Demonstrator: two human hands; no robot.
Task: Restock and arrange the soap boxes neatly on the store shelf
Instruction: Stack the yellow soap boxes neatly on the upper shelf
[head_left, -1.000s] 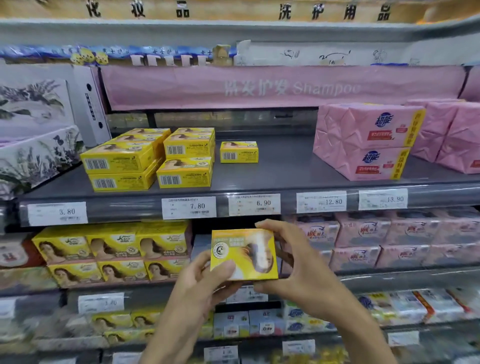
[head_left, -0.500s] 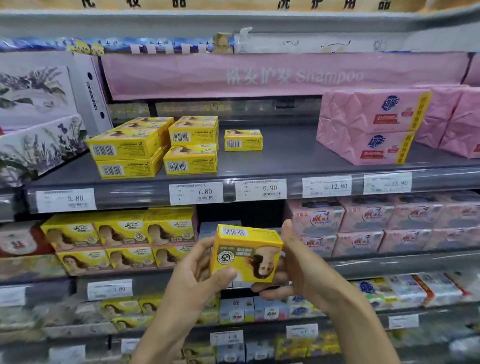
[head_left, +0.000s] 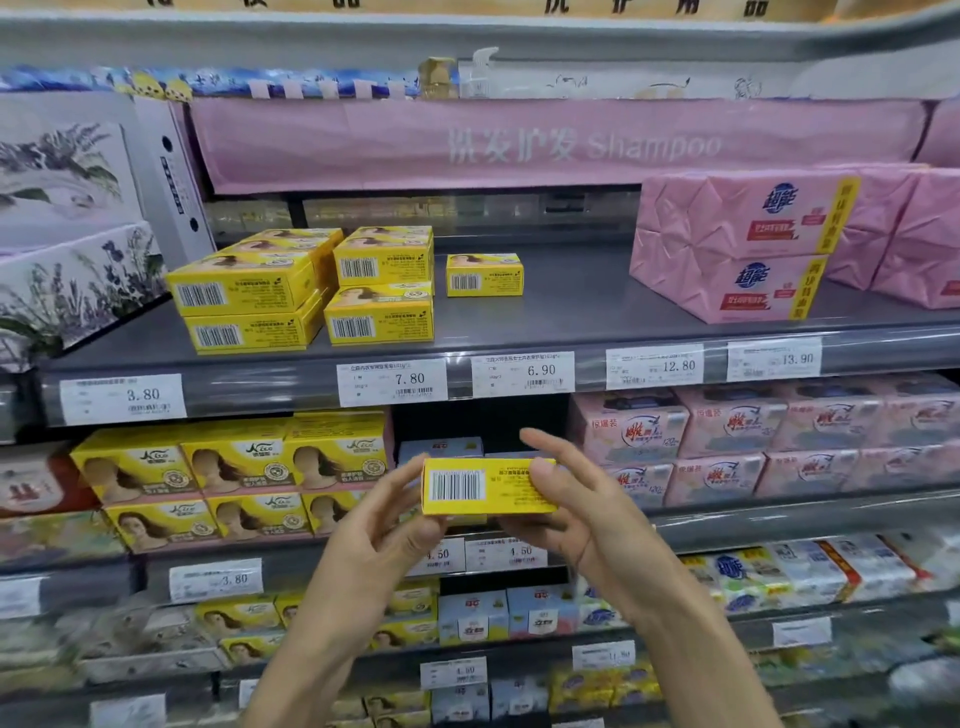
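The fingers (head_left: 402, 486) of the left hand (head_left: 379, 535) curl round the left end of the box (head_left: 483, 486) and pinch it, with the thumb below. The right hand (head_left: 592, 519) holds the other end: its thumb presses on the front, and its fingers go behind, with one finger poking up over the top. So both hands grip the box, and it hangs in the air between them, lying on its long side, with the bar code facing the person. It is in front of the lower rows (head_left: 234, 467) and below the shelf (head_left: 571, 306) where it likely belongs. The box looks small and light, made of thin yellow card, so it should be stiff enough to hold but could dent if squeezed hard. The card looks smooth and a bit shiny, so it may slip from loose fingers. The best place to hold it seems to be the two short ends, not the middle of the wide face. Up on the shelf sit stacks (head_left: 249, 296) of the same yellow boxes, and a lone box (head_left: 484, 275) just to their right. There is bare room beside it, then pink packs (head_left: 737, 244) well off to the right
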